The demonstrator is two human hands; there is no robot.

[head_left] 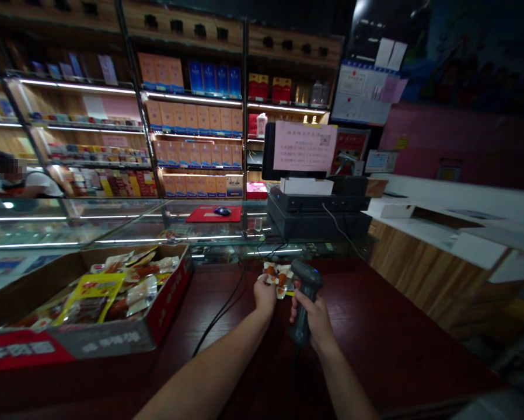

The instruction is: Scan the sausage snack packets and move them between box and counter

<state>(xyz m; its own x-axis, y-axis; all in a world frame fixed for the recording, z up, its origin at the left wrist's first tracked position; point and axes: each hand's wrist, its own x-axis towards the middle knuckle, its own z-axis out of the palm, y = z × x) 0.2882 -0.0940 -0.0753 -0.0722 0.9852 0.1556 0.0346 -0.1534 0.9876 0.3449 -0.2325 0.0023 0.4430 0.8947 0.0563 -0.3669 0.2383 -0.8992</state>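
My left hand (pixel 265 294) grips a small bunch of clear snack packets (pixel 278 279) with reddish-brown food inside, holding them just above the dark red counter (pixel 367 332). My right hand (pixel 315 319) is wrapped around the handle of a black handheld barcode scanner (pixel 304 291). The scanner's head sits right beside the packets, tilted toward them. To the left, an open cardboard box with red printed sides (pixel 171 304) holds many similar packets and yellow-labelled snacks.
A black scanner cable (pixel 222 309) runs across the counter. Behind stand a glass display case (pixel 113 224), a black till with a screen carrying a paper notice (pixel 304 146), and lit shelves of boxed goods (pixel 192 116). A person (pixel 25 181) stands at far left. A white-topped wooden counter (pixel 437 245) lies right.
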